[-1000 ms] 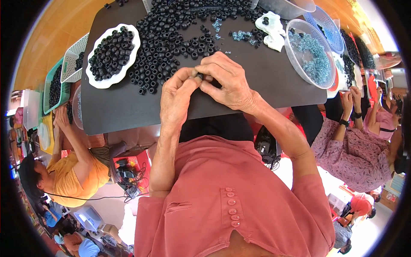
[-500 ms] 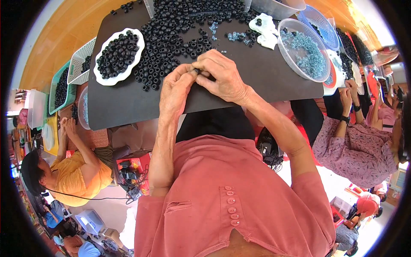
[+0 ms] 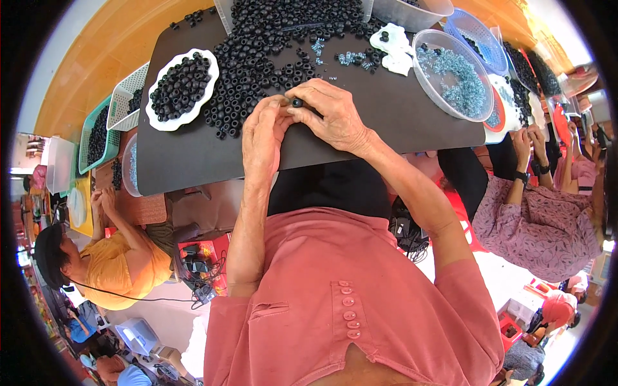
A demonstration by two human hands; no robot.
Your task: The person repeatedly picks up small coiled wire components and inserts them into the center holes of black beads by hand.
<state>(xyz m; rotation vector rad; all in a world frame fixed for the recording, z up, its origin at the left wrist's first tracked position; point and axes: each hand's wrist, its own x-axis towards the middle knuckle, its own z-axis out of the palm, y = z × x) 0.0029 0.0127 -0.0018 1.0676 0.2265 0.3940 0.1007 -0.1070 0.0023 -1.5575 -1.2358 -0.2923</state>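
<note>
Over the near part of the dark brown tabletop [image 3: 212, 164] my hands meet, fingertips close together. Between the thumb and forefinger of my right hand [image 3: 331, 116] is a small round black plastic piece [image 3: 297, 102]. My left hand [image 3: 262, 132] is closed beside it, fingertips up against the right ones; whatever it pinches is hidden. Just beyond lies a big heap of similar hollow black pieces [image 3: 257, 71]. A white scalloped plate [image 3: 154, 119] full of them sits to the left. Small clear blue pieces [image 3: 351, 58] are scattered beyond my right hand.
At right stands a clear round tub [image 3: 421, 71] with clear blue pieces, near a white crumpled-looking item [image 3: 396, 58] and a blue basket [image 3: 460, 22]. White [image 3: 116, 106] and green baskets [image 3: 84, 154] are on the left. Co-workers sit on both sides.
My fingers have opened slightly around the black piece, so its round dark end now shows more clearly. Both hands stay at nearly the same place; the view has shifted a little.
</note>
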